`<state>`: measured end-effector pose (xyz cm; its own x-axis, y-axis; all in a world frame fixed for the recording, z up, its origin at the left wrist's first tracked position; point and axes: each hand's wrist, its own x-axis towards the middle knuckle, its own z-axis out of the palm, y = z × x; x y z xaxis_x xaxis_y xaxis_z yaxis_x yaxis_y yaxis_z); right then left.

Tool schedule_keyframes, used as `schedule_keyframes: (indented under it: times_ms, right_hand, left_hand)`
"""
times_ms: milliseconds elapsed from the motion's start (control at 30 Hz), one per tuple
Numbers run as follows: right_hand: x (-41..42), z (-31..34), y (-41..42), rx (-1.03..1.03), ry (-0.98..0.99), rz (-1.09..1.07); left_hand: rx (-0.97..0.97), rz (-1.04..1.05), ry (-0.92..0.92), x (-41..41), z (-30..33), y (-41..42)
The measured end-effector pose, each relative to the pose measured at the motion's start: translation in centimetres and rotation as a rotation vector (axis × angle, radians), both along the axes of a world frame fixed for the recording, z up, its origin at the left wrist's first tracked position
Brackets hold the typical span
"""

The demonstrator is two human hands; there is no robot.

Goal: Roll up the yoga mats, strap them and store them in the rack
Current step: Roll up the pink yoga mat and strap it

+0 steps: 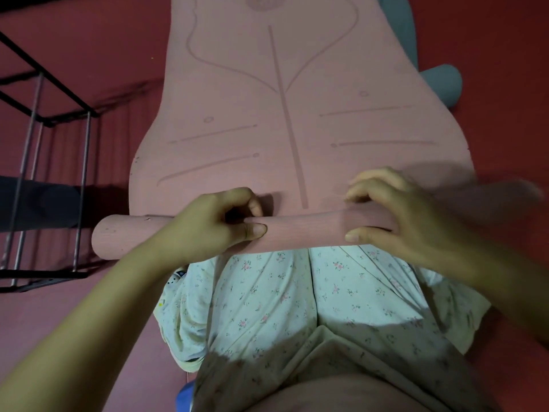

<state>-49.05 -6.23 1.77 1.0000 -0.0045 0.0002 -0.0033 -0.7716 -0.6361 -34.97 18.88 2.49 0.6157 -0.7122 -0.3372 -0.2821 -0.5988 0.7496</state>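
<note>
One pink yoga mat lies flat on the red floor, running straight away from the person, with its near end already wound into a thin roll. The roll's long axis lies crosswise, left to right, just in front of the person's knees. The unrolled length stretches ahead, so rolling on likely means pushing forward, away from the body.

Both hands sit on the roll, about equally near. The left hand grips it left of centre, fingers curled over the far side and thumb pressed on the near face. The right hand arches over it right of centre, fingers bent onto the top and thumb on the near side.

The roll's right end is lost in motion blur behind the right hand. A grey-blue rolled mat peeks out beyond the pink mat's right edge, mostly hidden. At left stands a black metal rack, cut off by the frame, with a dark rolled mat lying low inside it. No strap is visible.
</note>
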Motion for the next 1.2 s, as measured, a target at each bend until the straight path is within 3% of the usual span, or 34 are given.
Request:
schedule_keyframes:
  times_ms: [100, 200, 367, 500, 633, 833, 967, 1200]
  right_hand:
    - [-0.9, -0.9, 1.3, -0.191, -0.216, -0.02]
    - [-1.6, -1.7, 2.2, -0.29, -0.328, -0.018]
    - [-1.4, -2.4, 1.8, -0.392, -0.284, 0.0]
    - [-0.7, -1.9, 2.0, -0.359, -0.242, -0.043]
    - [0.2, -1.3, 1.6, -0.268, -0.163, -0.057]
    - [1.1, -0.6, 1.3, -0.098, -0.087, -0.081]
    - [1.7, -0.4, 0.7, -0.048, -0.013, -0.071]
    - [2.0, -1.0, 0.4, -0.29, -0.046, 0.02]
  left_hand:
    - [-0.013, 0.039, 0.006, -0.4, -0.2, 0.3]
    - [-0.021, 0.046, -0.109, -0.5, -0.5, 0.4]
    - [0.098, 0.008, -0.373, -0.7, -0.2, -0.2]
    - [-0.03, -0.052, -0.668, -2.9, 0.2, -0.9]
    - [-0.013, -0.144, -0.848, -4.2, 0.2, -0.8]
    - [0.107, -0.224, -0.77, -4.0, -0.6, -0.3]
    - [0.057, -0.214, -0.706, -2.6, -0.7, -0.7]
    - [0.029, -0.2, -0.659, -1.4, -0.5, -1.4]
